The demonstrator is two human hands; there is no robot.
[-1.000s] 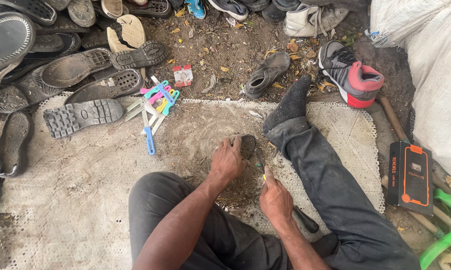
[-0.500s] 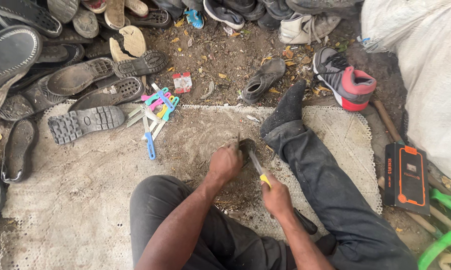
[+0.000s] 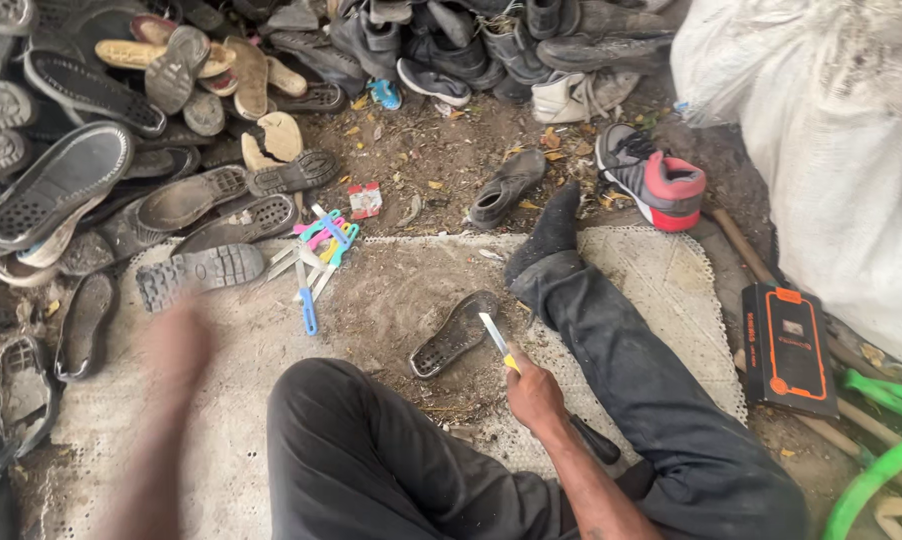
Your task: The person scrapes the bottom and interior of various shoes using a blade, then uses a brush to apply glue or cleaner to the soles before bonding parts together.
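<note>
Left hand has been swung off the dark sole toward 9 o'clock, blurred, grip unreadable; sole now lies free mid-mat at 12 o'clock of the right hand, which is clenched on the yellow-handled knife.

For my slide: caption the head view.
Right hand holds a yellow-handled knife beside a shoe sole; blurred left hand swings aside.

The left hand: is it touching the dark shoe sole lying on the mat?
No: the left hand, blurred, is well off to the side of the shoe sole, while the right hand holds a knife by it.
</note>
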